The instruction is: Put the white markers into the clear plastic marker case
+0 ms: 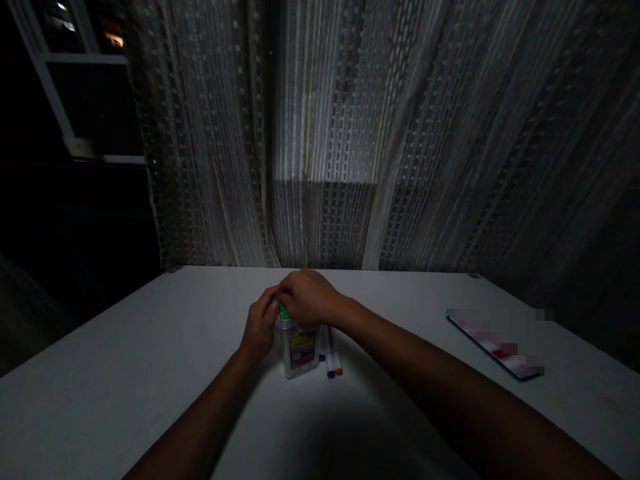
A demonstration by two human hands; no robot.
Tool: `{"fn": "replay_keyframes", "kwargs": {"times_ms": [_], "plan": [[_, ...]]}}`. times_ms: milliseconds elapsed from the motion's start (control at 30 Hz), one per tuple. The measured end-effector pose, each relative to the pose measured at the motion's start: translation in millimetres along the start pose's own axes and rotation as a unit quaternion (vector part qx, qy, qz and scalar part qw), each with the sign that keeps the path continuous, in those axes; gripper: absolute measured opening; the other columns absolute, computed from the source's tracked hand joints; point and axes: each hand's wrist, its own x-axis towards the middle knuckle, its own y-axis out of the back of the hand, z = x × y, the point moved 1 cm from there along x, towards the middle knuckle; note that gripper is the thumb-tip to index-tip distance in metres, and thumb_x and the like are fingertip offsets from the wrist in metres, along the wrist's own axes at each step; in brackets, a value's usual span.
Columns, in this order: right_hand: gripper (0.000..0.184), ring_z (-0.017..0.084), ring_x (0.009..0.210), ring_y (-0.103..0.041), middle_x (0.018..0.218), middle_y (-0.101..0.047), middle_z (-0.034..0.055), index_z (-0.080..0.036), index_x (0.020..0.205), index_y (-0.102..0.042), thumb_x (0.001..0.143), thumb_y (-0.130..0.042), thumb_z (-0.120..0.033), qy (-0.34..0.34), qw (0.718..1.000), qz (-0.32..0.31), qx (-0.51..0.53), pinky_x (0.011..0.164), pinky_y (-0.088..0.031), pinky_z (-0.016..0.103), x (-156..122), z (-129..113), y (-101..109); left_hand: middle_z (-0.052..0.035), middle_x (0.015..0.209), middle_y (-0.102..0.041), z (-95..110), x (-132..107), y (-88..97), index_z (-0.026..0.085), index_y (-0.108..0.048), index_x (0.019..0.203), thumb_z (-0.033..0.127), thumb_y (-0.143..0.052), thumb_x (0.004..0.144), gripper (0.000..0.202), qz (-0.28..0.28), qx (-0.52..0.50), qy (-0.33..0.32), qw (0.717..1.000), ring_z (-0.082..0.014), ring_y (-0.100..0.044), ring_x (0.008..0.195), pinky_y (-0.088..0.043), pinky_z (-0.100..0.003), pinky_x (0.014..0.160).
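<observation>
A clear plastic container (pixel 303 352) with a yellow and dark label stands upright on the white table. Something green (pixel 284 312), partly covered by fingers, shows at its mouth; whether it is a marker's end or a cap, I cannot tell. My left hand (pixel 261 325) curls at the container's upper left side, thumb against the rim area. From the right, my right hand (pixel 309 297) reaches over the top, its fingers bent down and closed around the green piece. Just right of the container lie several white markers (pixel 330 357) with purple, blue and orange ends, partly hidden by my right wrist.
A phone-like flat device (pixel 495 350) with a lit, blurred screen lies on the right of the white table (pixel 150 373). A patterned curtain (pixel 330 133) hangs along the table's far edge. At the upper left is a dark window (pixel 95 110). The room is dim.
</observation>
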Motion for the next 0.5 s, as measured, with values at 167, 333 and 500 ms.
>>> {"fn": "replay_keyframes", "kwargs": {"times_ms": [167,333,500], "plan": [[0.026,0.019,0.076,-0.062,0.084,-0.069,0.0108,-0.013,0.083,-0.07,0.08,-0.045,-0.02,0.004,0.999,0.03,0.024,0.062,-0.038,0.026,-2.3,3.8,-4.4,-0.0071,0.095,-0.065,-0.7,-0.2,-0.5,0.016,-0.058,0.101,0.056,-0.036,0.083,0.049,0.006,-0.002,0.005,1.0,-0.0226,-0.058,0.09,-0.045,-0.033,0.08],[0.022,0.014,0.076,-0.059,0.086,-0.069,0.0053,-0.014,0.088,-0.069,0.08,-0.048,-0.016,0.001,0.981,0.119,0.152,0.068,-0.04,0.023,-14.0,19.5,-3.7,-0.0068,0.091,-0.065,-0.4,-0.7,-1.2,0.017,-0.058,0.098,0.058,-0.038,0.081,0.049,0.003,-0.01,0.025,1.0,-0.0222,-0.059,0.085,-0.047,-0.032,0.075],[0.021,0.014,0.071,-0.058,0.077,-0.067,0.003,-0.014,0.083,-0.067,0.078,-0.047,-0.014,-0.121,0.929,0.258,0.236,0.067,-0.042,0.024,-38.0,58.0,-24.1,-0.0052,0.083,-0.065,-0.4,-1.1,-0.7,0.017,-0.058,0.097,0.058,-0.038,0.081,0.048,-0.001,-0.017,0.035,0.999,-0.0205,-0.061,0.076,-0.047,-0.031,0.067]]}}
